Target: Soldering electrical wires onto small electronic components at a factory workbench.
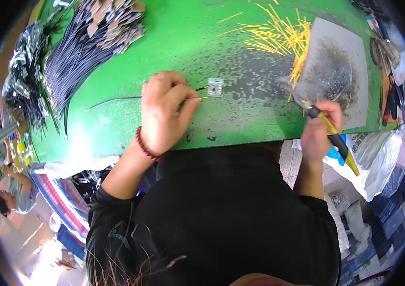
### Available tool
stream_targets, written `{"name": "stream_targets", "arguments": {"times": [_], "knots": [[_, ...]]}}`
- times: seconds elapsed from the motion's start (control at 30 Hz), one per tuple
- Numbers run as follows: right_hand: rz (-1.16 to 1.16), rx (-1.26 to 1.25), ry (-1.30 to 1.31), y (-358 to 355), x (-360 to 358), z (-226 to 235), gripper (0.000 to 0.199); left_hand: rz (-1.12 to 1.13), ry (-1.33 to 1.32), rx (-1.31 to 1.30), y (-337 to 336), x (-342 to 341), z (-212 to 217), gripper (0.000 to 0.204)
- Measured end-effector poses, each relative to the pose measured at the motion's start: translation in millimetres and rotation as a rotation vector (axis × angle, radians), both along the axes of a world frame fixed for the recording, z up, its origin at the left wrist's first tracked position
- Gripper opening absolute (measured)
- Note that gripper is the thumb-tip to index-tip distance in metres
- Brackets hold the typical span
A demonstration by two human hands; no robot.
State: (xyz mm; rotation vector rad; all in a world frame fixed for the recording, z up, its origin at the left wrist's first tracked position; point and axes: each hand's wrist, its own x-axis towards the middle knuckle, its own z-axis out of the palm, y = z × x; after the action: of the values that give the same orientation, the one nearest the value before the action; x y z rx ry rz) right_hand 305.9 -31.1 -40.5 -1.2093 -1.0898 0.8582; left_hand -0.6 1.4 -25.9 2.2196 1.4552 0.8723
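My left hand (166,107), with a dark red bead bracelet at the wrist, is closed in a pinch above the green table. A thin dark wire (116,99) runs under it, one end trailing left. On the other side, a short black length reaches a small square metal plate (215,87) on the table. A thin yellow strip (204,97) pokes out by the fingertips. My right hand (319,131) grips yellow-and-black handled pliers (338,140), their blurred metal end pointing up and left towards the yellow strips. Its fingers hide part of the handles.
Loose yellow strips (276,35) lie at the back, beside a stained grey board (359,71). Bundled dark wires (76,62) with brown cardboard pieces (114,21) fill the left back. Dark-handled tools (389,102) lie at the right edge. Another person (19,193) is at far left.
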Motion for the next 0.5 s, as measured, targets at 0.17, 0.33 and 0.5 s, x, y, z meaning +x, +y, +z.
{"name": "stream_targets", "arguments": {"times": [0.17,0.33,0.5], "knots": [[0.219,-0.012,0.042,1.7,-61.4,-14.0,0.031,0.039,0.052,0.09,-1.1,3.0,-11.0,0.013],[0.292,0.019,0.04,4.6,-74.3,-22.7,0.031,0.059,0.042,0.095,-0.2,0.2,-17.6,0.013],[0.328,0.109,-0.102,6.7,-75.7,-18.6,0.029,0.046,0.026,0.084,0.3,0.1,-18.7,0.013]]}}
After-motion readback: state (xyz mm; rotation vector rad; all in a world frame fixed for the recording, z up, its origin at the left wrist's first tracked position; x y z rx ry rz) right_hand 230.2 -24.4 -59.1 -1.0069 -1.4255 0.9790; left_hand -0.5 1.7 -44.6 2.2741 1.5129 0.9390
